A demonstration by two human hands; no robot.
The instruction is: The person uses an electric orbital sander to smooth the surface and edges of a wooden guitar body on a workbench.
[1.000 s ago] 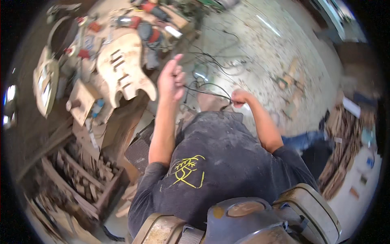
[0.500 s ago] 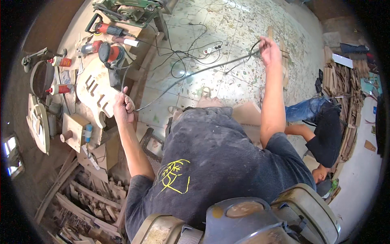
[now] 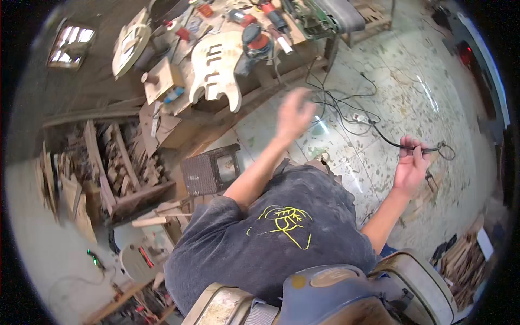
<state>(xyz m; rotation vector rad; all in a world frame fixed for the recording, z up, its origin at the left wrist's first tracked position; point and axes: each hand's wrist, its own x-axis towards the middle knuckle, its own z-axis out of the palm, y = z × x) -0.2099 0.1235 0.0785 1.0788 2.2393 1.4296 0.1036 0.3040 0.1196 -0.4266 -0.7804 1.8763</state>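
Note:
My right hand (image 3: pixel 411 165) is raised over the floor, its fingers closed around a black cable (image 3: pixel 389 140). One end of the cable curls past the fingers in a small loop; the other runs toward a tangle of cords. My left hand (image 3: pixel 296 114) hangs in front of the workbench edge, smeared by motion, so its fingers do not show clearly. On the bench, close to this hand, lies a pale wooden guitar body (image 3: pixel 227 54) with several dark cutouts. A red and black orbital sander (image 3: pixel 255 40) rests against its far right side.
Cords and a white power strip (image 3: pixel 362 118) lie on the speckled tile floor. A dark perforated crate (image 3: pixel 203 174) stands below the bench, near a rack of wood scraps (image 3: pixel 130 187). A green machine (image 3: pixel 314 21) stands at the bench's right end. More wood is stacked at lower right (image 3: pixel 466 260).
The view has turned leftward. My left hand has let go of the cable and moved away from the bench. My right hand has come lower, still gripping the cable.

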